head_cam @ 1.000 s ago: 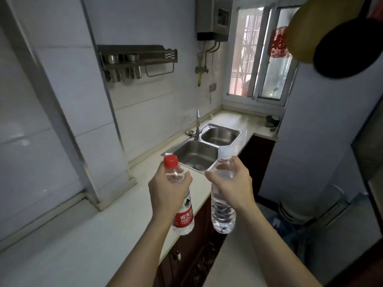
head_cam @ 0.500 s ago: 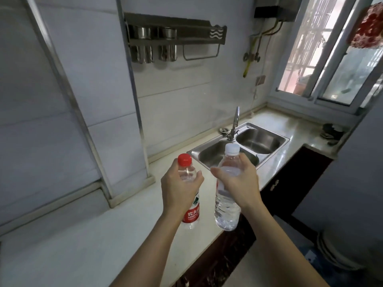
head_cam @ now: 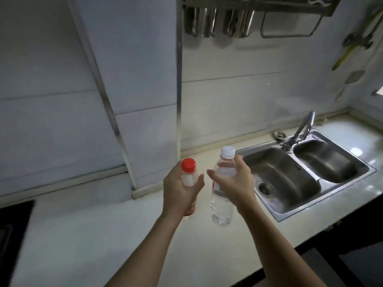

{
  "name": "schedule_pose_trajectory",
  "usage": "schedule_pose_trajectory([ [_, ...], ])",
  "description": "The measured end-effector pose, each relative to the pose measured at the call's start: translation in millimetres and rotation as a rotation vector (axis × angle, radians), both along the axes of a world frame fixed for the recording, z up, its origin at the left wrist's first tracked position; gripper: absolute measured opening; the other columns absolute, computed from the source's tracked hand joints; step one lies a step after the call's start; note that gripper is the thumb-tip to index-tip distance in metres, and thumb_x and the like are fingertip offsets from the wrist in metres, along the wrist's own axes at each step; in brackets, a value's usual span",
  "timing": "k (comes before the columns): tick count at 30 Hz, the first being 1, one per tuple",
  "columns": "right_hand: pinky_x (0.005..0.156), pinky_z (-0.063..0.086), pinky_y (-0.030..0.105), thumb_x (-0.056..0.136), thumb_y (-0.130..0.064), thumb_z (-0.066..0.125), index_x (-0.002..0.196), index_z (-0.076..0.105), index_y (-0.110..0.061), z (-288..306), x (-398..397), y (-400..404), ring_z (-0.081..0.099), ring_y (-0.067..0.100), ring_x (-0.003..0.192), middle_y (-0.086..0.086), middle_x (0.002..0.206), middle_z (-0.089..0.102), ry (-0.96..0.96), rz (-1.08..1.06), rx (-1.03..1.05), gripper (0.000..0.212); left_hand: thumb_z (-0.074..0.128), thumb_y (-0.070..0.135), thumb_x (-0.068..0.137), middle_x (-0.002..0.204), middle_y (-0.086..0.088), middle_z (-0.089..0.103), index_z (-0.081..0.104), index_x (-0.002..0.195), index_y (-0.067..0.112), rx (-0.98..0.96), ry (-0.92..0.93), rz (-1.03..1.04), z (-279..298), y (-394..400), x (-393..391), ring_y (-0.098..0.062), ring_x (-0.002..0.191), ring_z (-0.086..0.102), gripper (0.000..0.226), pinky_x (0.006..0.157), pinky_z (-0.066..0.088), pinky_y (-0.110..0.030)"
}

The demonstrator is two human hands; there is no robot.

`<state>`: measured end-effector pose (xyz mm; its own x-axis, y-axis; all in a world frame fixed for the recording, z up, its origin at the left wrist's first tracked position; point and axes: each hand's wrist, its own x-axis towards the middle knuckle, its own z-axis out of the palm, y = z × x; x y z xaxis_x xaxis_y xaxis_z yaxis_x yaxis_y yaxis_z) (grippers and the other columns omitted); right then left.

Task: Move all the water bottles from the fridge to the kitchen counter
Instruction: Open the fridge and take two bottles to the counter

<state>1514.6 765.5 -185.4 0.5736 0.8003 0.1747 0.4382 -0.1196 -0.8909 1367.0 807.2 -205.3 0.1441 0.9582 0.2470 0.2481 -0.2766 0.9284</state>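
Dark hob edge [head_cam: 12, 235] at 9 o'clock, set into the pale worktop [head_cam: 99, 235]. Left hand [head_cam: 180, 191], just left of centre, wrapped closed round the red-capped bottle [head_cam: 189, 175], thumb and fingers gripping below the cap; bottle upright, base hidden behind the hand, contact with the worktop not discernible. Right hand [head_cam: 234, 183], beside it, curled round the upper part of the white-capped bottle [head_cam: 222, 195], fingers loosely spread yet gripping; bottle upright, held over the worktop. Bottles close together, not touching. Double steel sink [head_cam: 306, 175] at 3 o'clock, tap [head_cam: 300, 129] behind it. Utensil rack [head_cam: 248, 17] on the wall at 1 o'clock.
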Motion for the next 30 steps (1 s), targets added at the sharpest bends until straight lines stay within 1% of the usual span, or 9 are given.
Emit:
schedule_pose_trajectory([
  [3, 0.071, 0.058, 0.027, 0.071, -0.043, 0.089, 0.11, 0.045, -0.037, -15, 6, 22, 0.064, 0.006, 0.087, -0.022, 0.093, 0.059, -0.069, 0.066, 0.001, 0.06, 0.077, 0.05, 0.073, 0.09, 0.017, 0.067, 0.062, 0.098, 0.033, -0.03, 0.003, 0.047, -17, 13, -1, -0.003, 0.086, 0.064, 0.033, 0.073, 0.042, -0.01],
  [5, 0.069, 0.051, 0.02, 0.071, -0.042, 0.089, 0.107, 0.05, -0.031, -25, 15, 35, 0.063, 0.004, 0.084, -0.025, 0.091, 0.056, -0.139, 0.118, 0.013, 0.054, 0.079, 0.05, 0.073, 0.091, 0.017, 0.065, 0.061, 0.099, 0.033, -0.067, 0.019, 0.077, -29, 24, 1, -0.001, 0.088, 0.062, 0.036, 0.07, 0.04, -0.001],
  [8, 0.071, 0.05, 0.023, 0.072, -0.04, 0.089, 0.106, 0.057, -0.022, -43, 30, 55, 0.062, 0.011, 0.082, -0.012, 0.091, 0.06, -0.18, 0.182, 0.004, 0.051, 0.086, 0.034, 0.076, 0.092, 0.01, 0.066, 0.062, 0.107, 0.024, -0.181, 0.023, 0.129, -47, 36, 7, 0.005, 0.081, 0.063, 0.04, 0.06, 0.041, 0.002],
  [11, 0.071, 0.047, 0.02, 0.072, -0.041, 0.089, 0.11, 0.058, -0.019, -60, 45, 75, 0.063, 0.019, 0.088, -0.002, 0.098, 0.065, -0.157, 0.238, -0.04, 0.053, 0.088, 0.024, 0.074, 0.086, 0.009, 0.065, 0.061, 0.098, 0.025, -0.203, 0.028, 0.196, -60, 47, 19, 0.004, 0.075, 0.062, 0.036, 0.062, 0.039, 0.002],
  [16, 0.069, 0.042, 0.015, 0.07, -0.042, 0.089, 0.103, 0.054, -0.031, -84, 68, 102, 0.064, 0.017, 0.088, -0.004, 0.097, 0.067, -0.095, 0.28, -0.114, 0.05, 0.088, 0.025, 0.073, 0.087, 0.017, 0.062, 0.059, 0.098, 0.029, -0.17, 0.091, 0.313, -75, 68, 47, 0.003, 0.086, 0.059, 0.038, 0.073, 0.038, 0.001],
  [18, 0.069, 0.04, 0.012, 0.069, -0.042, 0.089, 0.103, 0.056, -0.028, -93, 78, 110, 0.063, 0.017, 0.089, -0.003, 0.097, 0.068, -0.065, 0.274, -0.127, 0.049, 0.088, 0.025, 0.074, 0.087, 0.017, 0.062, 0.06, 0.099, 0.029, -0.151, 0.116, 0.336, -82, 76, 57, 0.005, 0.087, 0.059, 0.037, 0.075, 0.038, 0.001],
  [22, 0.072, 0.043, 0.021, 0.07, -0.041, 0.09, 0.105, 0.059, -0.024, -106, 94, 124, 0.061, 0.017, 0.088, -0.004, 0.095, 0.067, -0.045, 0.281, -0.125, 0.05, 0.086, 0.024, 0.076, 0.086, 0.02, 0.062, 0.06, 0.098, 0.028, -0.161, 0.146, 0.355, -93, 91, 73, 0.008, 0.085, 0.059, 0.035, 0.076, 0.038, 0.001],
  [25, 0.071, 0.04, 0.015, 0.068, -0.041, 0.091, 0.104, 0.059, -0.026, -111, 104, 135, 0.059, 0.014, 0.086, -0.008, 0.093, 0.065, -0.045, 0.299, -0.106, 0.05, 0.085, 0.024, 0.078, 0.087, 0.016, 0.063, 0.062, 0.1, 0.024, -0.204, 0.153, 0.368, -99, 102, 84, 0.009, 0.085, 0.057, 0.032, 0.076, 0.037, 0.002],
  [30, 0.074, 0.045, 0.019, 0.064, -0.039, 0.095, 0.105, 0.063, -0.024, -128, 114, 150, 0.059, 0.003, 0.085, -0.01, 0.094, 0.066, -0.006, 0.334, -0.113, 0.055, 0.086, 0.017, 0.077, 0.089, 0.017, 0.063, 0.057, 0.092, 0.037, -0.224, 0.108, 0.42, -107, 108, 103, 0.016, 0.089, 0.057, 0.038, 0.079, 0.036, 0.003],
])
